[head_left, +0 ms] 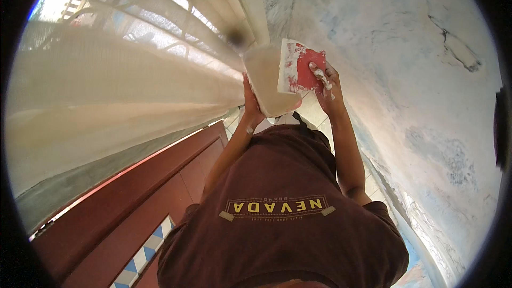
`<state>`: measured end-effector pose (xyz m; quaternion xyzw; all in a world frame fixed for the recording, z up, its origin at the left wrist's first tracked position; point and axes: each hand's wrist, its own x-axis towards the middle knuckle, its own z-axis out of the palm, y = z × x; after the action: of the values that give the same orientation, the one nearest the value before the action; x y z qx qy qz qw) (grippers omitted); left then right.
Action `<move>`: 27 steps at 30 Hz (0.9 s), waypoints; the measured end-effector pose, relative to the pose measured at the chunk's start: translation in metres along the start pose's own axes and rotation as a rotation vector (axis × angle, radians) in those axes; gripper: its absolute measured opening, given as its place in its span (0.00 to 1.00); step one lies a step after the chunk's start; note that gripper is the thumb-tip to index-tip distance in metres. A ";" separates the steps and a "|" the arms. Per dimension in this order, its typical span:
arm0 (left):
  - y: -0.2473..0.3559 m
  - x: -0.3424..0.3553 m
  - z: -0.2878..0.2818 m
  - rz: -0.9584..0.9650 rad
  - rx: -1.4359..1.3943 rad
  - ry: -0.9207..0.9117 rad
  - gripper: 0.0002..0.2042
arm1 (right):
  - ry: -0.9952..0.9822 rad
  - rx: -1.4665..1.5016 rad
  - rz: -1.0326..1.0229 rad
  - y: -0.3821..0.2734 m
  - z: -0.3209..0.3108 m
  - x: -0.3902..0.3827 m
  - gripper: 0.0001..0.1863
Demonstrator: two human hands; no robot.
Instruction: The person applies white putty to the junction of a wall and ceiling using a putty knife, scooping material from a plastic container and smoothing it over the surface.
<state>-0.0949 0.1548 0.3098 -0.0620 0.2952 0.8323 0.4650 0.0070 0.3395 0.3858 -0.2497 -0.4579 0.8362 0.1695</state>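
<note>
Your right hand pinches the red plastic spreader, its white-caked edge overlapping, in view, the beige board that your left hand grips by its side; you'd best hold the board steady and draw the spreader evenly across it.

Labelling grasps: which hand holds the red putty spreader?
The right hand, smeared with white paste, holds the red putty spreader. The left hand instead holds the beige, flat-looking object.
</note>
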 end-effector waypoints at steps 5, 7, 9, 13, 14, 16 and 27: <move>0.003 -0.015 -0.036 -0.012 0.099 0.062 0.40 | 0.033 0.092 -0.132 0.020 -0.020 0.016 0.18; 0.005 -0.021 -0.035 0.005 0.080 0.127 0.39 | 0.093 -0.018 -0.210 0.034 -0.041 0.044 0.17; 0.002 -0.023 -0.046 -0.009 0.063 0.153 0.39 | 0.189 -0.204 -0.342 0.035 -0.046 0.079 0.14; -0.002 -0.027 -0.049 -0.037 0.031 0.144 0.39 | 0.457 -0.681 -0.522 0.036 -0.021 0.150 0.09; -0.002 -0.030 -0.050 -0.036 0.036 0.147 0.39 | 0.492 -0.619 -0.659 0.048 -0.008 0.167 0.09; -0.003 -0.035 -0.056 -0.034 0.073 0.148 0.39 | 0.520 -0.554 -0.793 0.079 0.021 0.181 0.09; -0.004 -0.053 -0.059 -0.021 0.113 0.218 0.38 | 0.576 -0.892 -0.848 0.142 0.010 0.143 0.07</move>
<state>-0.0726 0.0849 0.2794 -0.1289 0.3899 0.7977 0.4417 -0.1230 0.3320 0.2322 -0.3075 -0.7538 0.3288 0.4787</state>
